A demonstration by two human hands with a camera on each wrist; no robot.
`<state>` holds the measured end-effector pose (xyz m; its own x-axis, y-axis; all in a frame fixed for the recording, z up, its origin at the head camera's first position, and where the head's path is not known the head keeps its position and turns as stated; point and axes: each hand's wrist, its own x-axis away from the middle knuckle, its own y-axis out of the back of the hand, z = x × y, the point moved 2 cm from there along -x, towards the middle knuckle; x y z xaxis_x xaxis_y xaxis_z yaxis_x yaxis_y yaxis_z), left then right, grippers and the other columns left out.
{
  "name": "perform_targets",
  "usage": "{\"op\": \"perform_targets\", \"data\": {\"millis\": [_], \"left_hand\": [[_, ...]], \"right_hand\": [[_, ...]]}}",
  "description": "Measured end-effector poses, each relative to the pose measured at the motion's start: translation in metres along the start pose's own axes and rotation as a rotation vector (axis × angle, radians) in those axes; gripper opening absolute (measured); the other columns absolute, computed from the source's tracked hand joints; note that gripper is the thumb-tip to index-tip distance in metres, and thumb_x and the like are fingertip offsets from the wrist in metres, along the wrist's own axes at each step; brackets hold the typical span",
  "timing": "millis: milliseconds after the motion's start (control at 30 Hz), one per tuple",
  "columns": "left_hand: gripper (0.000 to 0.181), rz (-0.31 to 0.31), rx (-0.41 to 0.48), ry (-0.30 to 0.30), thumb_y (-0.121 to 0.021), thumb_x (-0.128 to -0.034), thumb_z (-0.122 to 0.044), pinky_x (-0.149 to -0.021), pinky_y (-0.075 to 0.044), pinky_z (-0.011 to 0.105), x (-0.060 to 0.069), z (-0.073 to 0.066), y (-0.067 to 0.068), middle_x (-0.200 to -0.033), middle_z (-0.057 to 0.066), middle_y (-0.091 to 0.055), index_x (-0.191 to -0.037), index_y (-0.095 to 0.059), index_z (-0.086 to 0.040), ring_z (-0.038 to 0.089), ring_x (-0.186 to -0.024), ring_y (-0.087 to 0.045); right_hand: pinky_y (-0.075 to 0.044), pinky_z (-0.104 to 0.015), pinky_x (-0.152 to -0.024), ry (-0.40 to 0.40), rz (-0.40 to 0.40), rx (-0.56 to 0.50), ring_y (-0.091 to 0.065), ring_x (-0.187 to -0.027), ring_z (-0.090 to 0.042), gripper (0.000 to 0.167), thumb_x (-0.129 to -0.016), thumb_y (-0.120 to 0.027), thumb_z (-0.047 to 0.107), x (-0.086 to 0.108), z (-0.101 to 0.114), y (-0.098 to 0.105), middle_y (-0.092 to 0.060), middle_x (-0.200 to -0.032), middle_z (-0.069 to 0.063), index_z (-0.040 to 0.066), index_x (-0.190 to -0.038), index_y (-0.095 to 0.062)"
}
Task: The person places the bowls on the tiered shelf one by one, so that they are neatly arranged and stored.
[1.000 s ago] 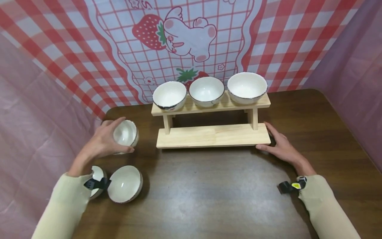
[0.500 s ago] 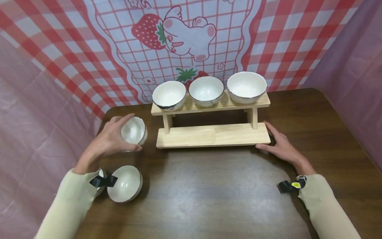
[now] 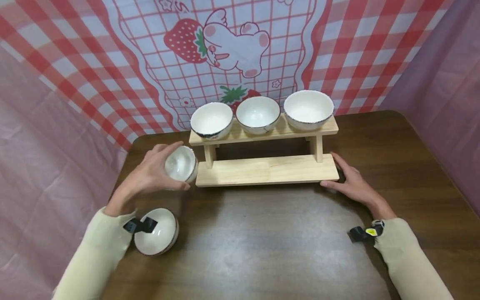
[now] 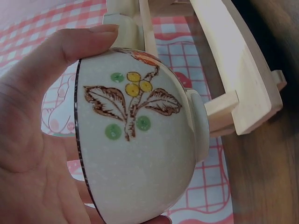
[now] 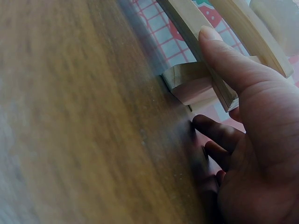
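In the head view my left hand (image 3: 151,171) holds a white bowl (image 3: 181,165) by its rim, tilted, just left of a two-tier wooden display stand (image 3: 267,171). The left wrist view shows the thumb and fingers round this bowl (image 4: 140,172), whose outside bears brown leaves with yellow and green dots. My right hand (image 3: 354,182) grips the right end of the stand's lower board, thumb at its front edge. In the right wrist view, that thumb lies along the board (image 5: 187,23), with the other fingers partly in shadow.
Three bowls stand on the upper board: left bowl (image 3: 212,121), middle bowl (image 3: 258,114), right bowl (image 3: 309,109). Another bowl (image 3: 162,233) sits on the brown table (image 3: 258,241) at front left, partly behind the left wrist strap. A checkered cloth (image 3: 348,54) hangs behind.
My left hand has carried the bowl rightward, up close to the stand's left end. The left sleeve now covers a second bowl at the front left. My right hand stays at the stand.
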<state>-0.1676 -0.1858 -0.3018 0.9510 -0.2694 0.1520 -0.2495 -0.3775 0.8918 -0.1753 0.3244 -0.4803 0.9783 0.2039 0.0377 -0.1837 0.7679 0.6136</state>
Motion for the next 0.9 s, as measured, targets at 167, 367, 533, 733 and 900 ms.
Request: {"op": "perform_targets", "data": {"millis": [167,367,533,733,900], "left_hand": [[0.113,0.008,0.001,-0.006,-0.091,-0.0617,-0.039,-0.090,-0.050,0.054,-0.004,-0.007,-0.003,-0.148,0.020,-0.039,-0.157,-0.033,-0.021,0.036,-0.127,-0.040],[0.113,0.010,0.008,-0.020,-0.091,-0.0618,-0.040,-0.092,-0.051,0.057,-0.009,-0.015,-0.009,-0.149,0.019,-0.039,-0.157,-0.033,-0.022,0.037,-0.130,-0.038],[0.112,0.020,0.001,-0.036,-0.091,-0.0620,-0.042,-0.093,-0.051,0.058,-0.012,-0.023,-0.012,-0.149,0.020,-0.039,-0.157,-0.034,-0.022,0.039,-0.131,-0.038],[0.108,0.016,0.010,-0.045,-0.091,-0.0609,-0.042,-0.090,-0.052,0.056,-0.016,-0.032,-0.017,-0.147,0.019,-0.041,-0.154,-0.038,-0.026,0.038,-0.128,-0.040],[0.110,0.012,0.019,-0.060,-0.092,-0.0590,-0.042,-0.092,-0.052,0.056,-0.020,-0.040,-0.022,-0.149,0.017,-0.041,-0.154,-0.038,-0.027,0.037,-0.130,-0.039]], "right_hand": [[-0.021,-0.071,-0.115,-0.002,0.006,0.001,-0.023,-0.148,-0.051,0.104,-0.086,-0.079,0.032,0.000,0.000,0.000,-0.024,-0.163,-0.027,0.013,-0.162,-0.010],[-0.019,-0.071,-0.115,-0.022,0.019,0.000,-0.020,-0.150,-0.050,0.106,-0.087,-0.078,0.034,0.000,0.001,0.000,-0.020,-0.165,-0.026,0.014,-0.163,-0.008],[-0.020,-0.071,-0.115,-0.011,0.014,-0.003,-0.022,-0.149,-0.050,0.105,-0.086,-0.079,0.033,0.000,0.002,0.000,-0.021,-0.164,-0.026,0.012,-0.162,-0.009],[-0.021,-0.070,-0.115,0.000,0.004,-0.003,-0.024,-0.149,-0.050,0.104,-0.086,-0.079,0.032,0.000,0.002,0.000,-0.024,-0.163,-0.027,0.012,-0.162,-0.011],[-0.021,-0.070,-0.115,0.000,0.001,0.007,-0.024,-0.148,-0.050,0.105,-0.086,-0.079,0.032,0.000,0.002,0.000,-0.024,-0.163,-0.027,0.011,-0.162,-0.011]]}}
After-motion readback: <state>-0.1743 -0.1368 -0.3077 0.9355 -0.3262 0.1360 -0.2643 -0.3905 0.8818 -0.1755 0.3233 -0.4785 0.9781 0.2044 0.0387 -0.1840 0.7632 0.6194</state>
